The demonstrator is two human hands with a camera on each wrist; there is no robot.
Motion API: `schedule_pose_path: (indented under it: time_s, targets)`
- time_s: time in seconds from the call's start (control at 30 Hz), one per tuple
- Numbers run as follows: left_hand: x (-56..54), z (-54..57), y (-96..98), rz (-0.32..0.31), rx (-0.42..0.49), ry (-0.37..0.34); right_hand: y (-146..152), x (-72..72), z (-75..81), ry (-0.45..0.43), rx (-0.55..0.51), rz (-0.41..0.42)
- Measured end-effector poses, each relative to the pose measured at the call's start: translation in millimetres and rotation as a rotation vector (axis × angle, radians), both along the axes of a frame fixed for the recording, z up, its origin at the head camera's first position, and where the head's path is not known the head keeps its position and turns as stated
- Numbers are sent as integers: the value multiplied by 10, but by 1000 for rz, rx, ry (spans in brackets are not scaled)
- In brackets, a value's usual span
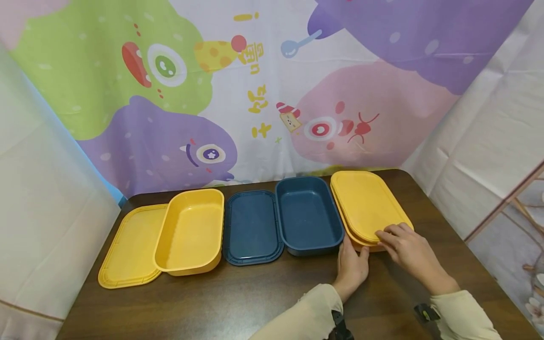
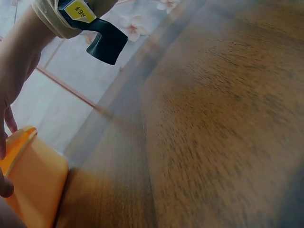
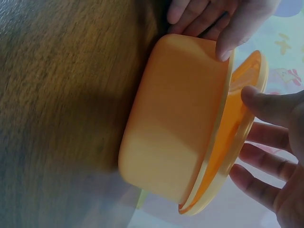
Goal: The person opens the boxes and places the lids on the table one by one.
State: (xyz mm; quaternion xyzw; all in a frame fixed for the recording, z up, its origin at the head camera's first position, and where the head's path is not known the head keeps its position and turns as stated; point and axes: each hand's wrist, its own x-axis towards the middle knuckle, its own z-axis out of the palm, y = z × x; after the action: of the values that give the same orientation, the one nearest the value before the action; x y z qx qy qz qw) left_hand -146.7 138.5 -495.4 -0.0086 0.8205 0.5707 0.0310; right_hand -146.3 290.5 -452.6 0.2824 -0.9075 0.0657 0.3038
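Note:
At the right end of the row, a yellow lid (image 1: 365, 203) lies over a yellow box (image 3: 166, 109). Seen from the right wrist, the lid's near edge is lifted off the rim and the far corner meets it. My right hand (image 1: 408, 250) pinches this raised edge, thumb beneath and fingers on top. My left hand (image 1: 352, 267) grips the box's near left corner, its thumb (image 3: 225, 50) on the front wall by the rim. In the left wrist view only a slice of the box shows at the lower left. The lid hides the inside in the head view.
Left of this box stand an open dark blue box (image 1: 306, 212), a dark blue lid (image 1: 253, 226), and a second open yellow box (image 1: 191, 231) partly over another yellow lid (image 1: 131, 250). A cartoon-printed cloth (image 1: 263, 94) hangs behind the brown table (image 1: 204, 307).

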Motion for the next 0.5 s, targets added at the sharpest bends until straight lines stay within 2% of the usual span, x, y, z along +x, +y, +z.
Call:
schedule_pose_path:
  time_s: [0.23,0.5]
  targets:
    - [-4,0,7,3,-6,5,1,1,-5,71,-57,-9]
    - [7,-10,8,7,-10,-6,-2,15,16,76,-92,-52]
